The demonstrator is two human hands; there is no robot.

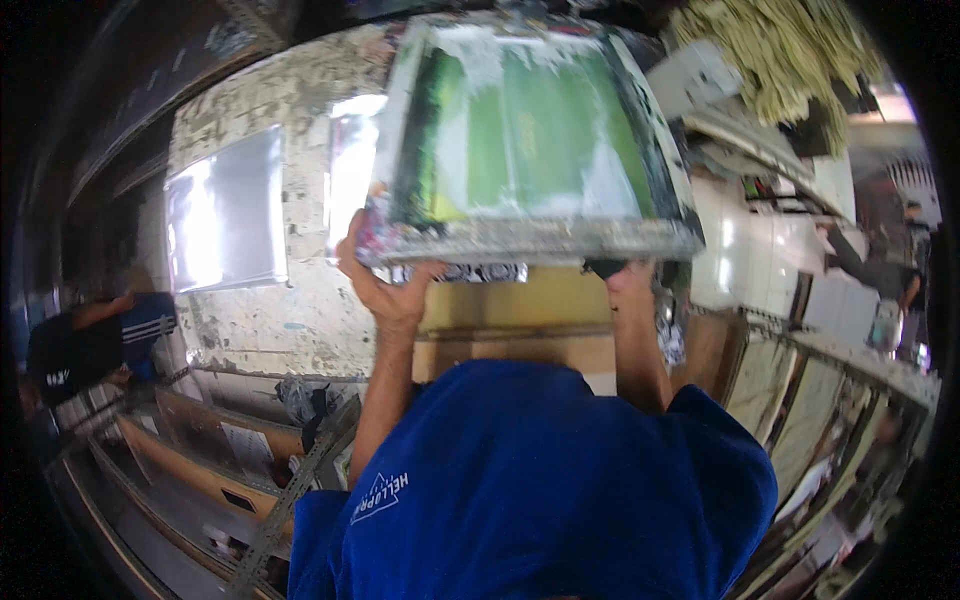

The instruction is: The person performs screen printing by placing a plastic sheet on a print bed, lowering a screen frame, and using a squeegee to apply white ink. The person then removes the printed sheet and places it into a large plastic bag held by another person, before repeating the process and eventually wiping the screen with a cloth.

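A screen printing frame (540,240) with a green-stained mesh (540,130) is in front of me, its near edge raised toward me. My left hand (392,295) grips the near left corner, fingers around the side and thumb at the lower edge. At the near right part of the same edge is my right hand (630,280), closed on the frame from below; its fingers are partly hidden by the wood. Something small and dark (603,267) shows beside my right hand. Beneath the frame, a patterned silver strip (485,272) is partly visible.
Left of the frame, a shiny silvery sheet (228,212) lies on the paint-spotted table (305,310). Yellowish cloths (775,55) are heaped at the far right. Wooden racks (190,460) stand at lower left, with more shelving (830,400) on the right. Other people are at both sides.
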